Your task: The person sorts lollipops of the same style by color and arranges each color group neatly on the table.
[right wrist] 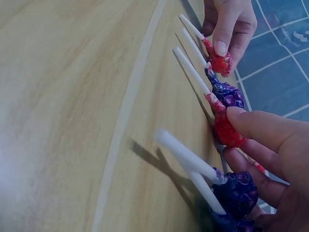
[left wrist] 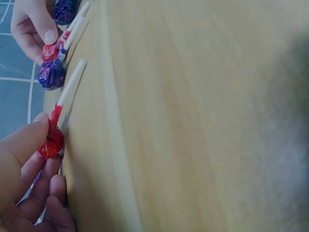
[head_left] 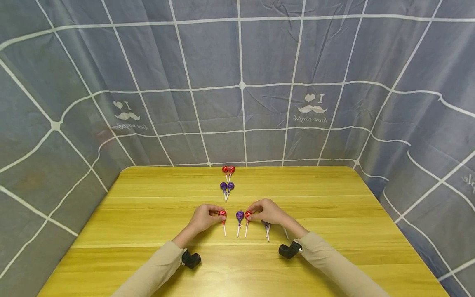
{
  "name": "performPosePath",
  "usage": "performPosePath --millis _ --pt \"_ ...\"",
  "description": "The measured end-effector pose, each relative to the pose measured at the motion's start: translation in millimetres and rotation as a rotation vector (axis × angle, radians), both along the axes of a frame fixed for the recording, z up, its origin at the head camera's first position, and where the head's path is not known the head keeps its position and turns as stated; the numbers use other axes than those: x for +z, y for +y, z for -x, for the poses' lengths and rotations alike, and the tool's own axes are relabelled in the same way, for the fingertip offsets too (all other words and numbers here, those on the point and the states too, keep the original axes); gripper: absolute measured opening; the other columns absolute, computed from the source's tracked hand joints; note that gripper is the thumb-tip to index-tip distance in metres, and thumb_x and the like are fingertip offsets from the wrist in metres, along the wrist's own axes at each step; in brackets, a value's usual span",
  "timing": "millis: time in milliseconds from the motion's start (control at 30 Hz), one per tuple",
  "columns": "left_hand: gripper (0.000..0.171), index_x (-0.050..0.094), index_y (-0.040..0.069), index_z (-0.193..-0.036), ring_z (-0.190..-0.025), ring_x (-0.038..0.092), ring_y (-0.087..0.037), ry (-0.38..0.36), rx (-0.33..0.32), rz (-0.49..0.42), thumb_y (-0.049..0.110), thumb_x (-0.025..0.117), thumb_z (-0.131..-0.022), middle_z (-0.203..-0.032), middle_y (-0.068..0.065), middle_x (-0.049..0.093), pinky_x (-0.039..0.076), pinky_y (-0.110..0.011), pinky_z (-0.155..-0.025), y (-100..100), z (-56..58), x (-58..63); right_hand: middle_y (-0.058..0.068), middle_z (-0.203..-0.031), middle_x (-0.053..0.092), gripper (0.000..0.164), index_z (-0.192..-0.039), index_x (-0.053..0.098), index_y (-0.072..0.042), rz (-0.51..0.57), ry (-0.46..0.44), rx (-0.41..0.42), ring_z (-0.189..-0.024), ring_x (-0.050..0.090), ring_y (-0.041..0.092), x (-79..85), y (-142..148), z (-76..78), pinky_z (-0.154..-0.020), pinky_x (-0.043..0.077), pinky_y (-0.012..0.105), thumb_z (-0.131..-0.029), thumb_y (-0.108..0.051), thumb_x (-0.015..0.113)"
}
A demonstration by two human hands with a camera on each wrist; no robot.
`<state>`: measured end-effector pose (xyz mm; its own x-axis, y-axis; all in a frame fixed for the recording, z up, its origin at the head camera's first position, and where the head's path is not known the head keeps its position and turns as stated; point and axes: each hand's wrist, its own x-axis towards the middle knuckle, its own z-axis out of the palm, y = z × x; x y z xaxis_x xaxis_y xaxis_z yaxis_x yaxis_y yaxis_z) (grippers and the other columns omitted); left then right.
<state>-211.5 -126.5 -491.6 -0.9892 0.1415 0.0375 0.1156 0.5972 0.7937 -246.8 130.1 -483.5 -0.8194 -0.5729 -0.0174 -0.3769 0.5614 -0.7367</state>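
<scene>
My left hand (head_left: 205,218) pinches the wrapped head of a red lollipop (left wrist: 51,144) between thumb and fingers, its white stick pointing toward me. A second red lollipop (right wrist: 225,126) is pinched by my right hand (head_left: 268,211) in the same way. Between the two hands lies a purple lollipop (head_left: 240,215), close beside the right hand's red one. Under and to the right of the right hand are two more purple lollipops (right wrist: 235,195) with crossing sticks, their heads partly hidden in the head view. Another white stick (head_left: 285,233) shows further right, its head covered by the hand.
Farther back on the wooden table (head_left: 156,198) lie two purple lollipops (head_left: 230,186) with sticks meeting, and behind them two red lollipops (head_left: 231,169) near the far edge. A grey curtain (head_left: 219,107) with white lines hangs around the table's back and sides.
</scene>
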Motion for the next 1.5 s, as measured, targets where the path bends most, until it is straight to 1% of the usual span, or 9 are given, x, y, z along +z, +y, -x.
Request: performPosePath --millis 100,333,467,600,933,1233,1300,1367,1500 --pt "0.025 0.075 0.003 -0.099 -0.066 0.052 -0.007 0.004 0.009 0.011 0.016 0.079 -0.078 -0.090 -0.008 0.074 0.041 -0.019 -0.058 0.3 -0.5 -1.4 0.007 -0.095 0.074 0.027 -0.105 0.073 -0.005 -0.011 -0.009 -0.011 -0.080 0.066 0.010 -2.4 0.7 1.2 -0.069 0.050 0.021 -0.084 -0.021 0.074" --pt "0.025 0.075 0.002 -0.097 -0.065 0.052 -0.007 0.041 0.008 0.015 0.016 0.079 -0.077 -0.087 -0.008 0.074 0.041 -0.019 -0.057 -0.7 -0.6 -4.5 0.009 -0.097 0.074 0.028 -0.106 0.072 -0.003 -0.004 -0.006 0.001 -0.082 0.067 0.011 -5.1 1.2 3.3 -0.072 0.052 0.021 -0.084 -0.021 0.074" --pt "0.025 0.075 0.001 -0.096 -0.064 0.052 -0.006 0.053 0.002 0.026 0.017 0.080 -0.078 -0.084 -0.007 0.073 0.041 -0.018 -0.056 -1.3 -1.1 -5.0 0.010 -0.097 0.074 0.027 -0.105 0.072 -0.003 -0.005 -0.030 -0.015 -0.084 0.068 0.014 -2.2 0.4 3.1 -0.072 0.052 0.023 -0.083 -0.019 0.074" --pt "0.025 0.075 0.001 -0.095 -0.063 0.052 -0.006 0.065 -0.003 0.039 0.019 0.079 -0.078 -0.083 -0.006 0.072 0.041 -0.019 -0.055 -1.4 -1.8 -6.0 0.010 -0.097 0.074 0.027 -0.104 0.073 -0.002 -0.003 -0.046 -0.030 -0.087 0.068 0.017 0.7 -0.5 3.2 -0.077 0.053 0.026 -0.082 -0.017 0.076" --pt "0.022 0.074 -0.001 -0.092 -0.063 0.054 -0.008 0.056 0.008 0.016 0.015 0.079 -0.078 -0.078 -0.006 0.071 0.042 -0.018 -0.055 1.5 -3.6 -3.3 0.008 -0.096 0.073 0.027 -0.104 0.072 -0.002 -0.012 -0.098 -0.030 -0.084 0.065 0.011 0.0 -1.4 5.9 -0.076 0.052 0.025 -0.082 -0.017 0.074" --pt "0.019 0.074 0.000 -0.088 -0.063 0.055 -0.007 0.030 0.019 0.010 0.015 0.079 -0.077 -0.075 -0.003 0.070 0.043 -0.018 -0.056 0.2 -4.0 -1.1 0.004 -0.087 0.072 0.024 -0.098 0.073 -0.003 -0.016 -0.083 -0.003 -0.076 0.061 0.008 1.2 -2.2 6.0 -0.070 0.048 0.023 -0.082 -0.020 0.074" --pt "0.018 0.074 0.001 -0.088 -0.063 0.055 -0.007 0.020 0.019 0.003 0.015 0.079 -0.077 -0.075 -0.003 0.070 0.043 -0.018 -0.056 0.0 -4.0 -0.6 0.001 -0.084 0.072 0.022 -0.096 0.073 -0.004 -0.004 -0.056 0.018 -0.074 0.061 0.006 0.5 -1.1 6.0 -0.068 0.048 0.022 -0.082 -0.021 0.074" --pt "0.019 0.074 0.001 -0.089 -0.064 0.056 -0.007 0.010 0.017 -0.006 0.015 0.079 -0.078 -0.076 -0.003 0.070 0.044 -0.019 -0.057 -0.2 -4.0 0.0 0.000 -0.085 0.072 0.022 -0.096 0.073 -0.004 0.006 -0.053 0.022 -0.075 0.062 0.005 0.3 -0.1 6.2 -0.069 0.049 0.023 -0.082 -0.022 0.074" --pt "0.020 0.074 0.000 -0.091 -0.066 0.057 -0.008 -0.014 0.010 -0.031 0.015 0.078 -0.079 -0.079 -0.005 0.071 0.046 -0.019 -0.058 -1.4 -3.5 2.2 0.003 -0.089 0.073 0.025 -0.099 0.072 -0.003 0.009 -0.051 0.009 -0.079 0.064 0.007 -0.5 2.7 9.0 -0.070 0.051 0.023 -0.082 -0.022 0.074"
